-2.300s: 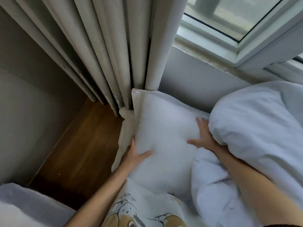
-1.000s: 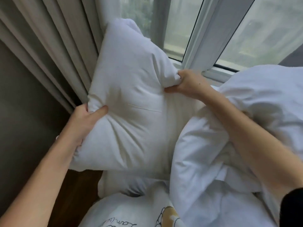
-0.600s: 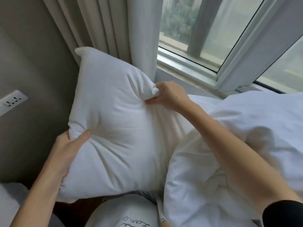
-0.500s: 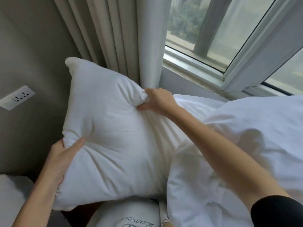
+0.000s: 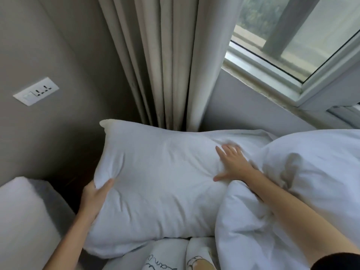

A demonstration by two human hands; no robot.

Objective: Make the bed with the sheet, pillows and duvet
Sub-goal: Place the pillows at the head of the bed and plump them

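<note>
A plump white pillow (image 5: 159, 184) lies across the middle of the view, its far edge against the curtain. My left hand (image 5: 95, 195) grips the pillow's left edge, thumb on top and fingers hidden underneath. My right hand (image 5: 231, 164) lies flat with spread fingers on the pillow's right end. A bunched white duvet (image 5: 292, 207) is piled at the right, partly over my right forearm. Under the pillow's near edge a second pillow with a cartoon print (image 5: 175, 258) shows.
Beige curtains (image 5: 165, 61) hang straight behind the pillow. A window (image 5: 292, 39) with a sill is at the upper right. A wall socket plate (image 5: 36, 91) is on the grey wall at left. A white padded block (image 5: 21, 221) sits at the lower left.
The pillow came down from its raised position and now lies lower and flatter. My right hand let go of its pinched corner and lies flat on it. My left hand kept its grip.
</note>
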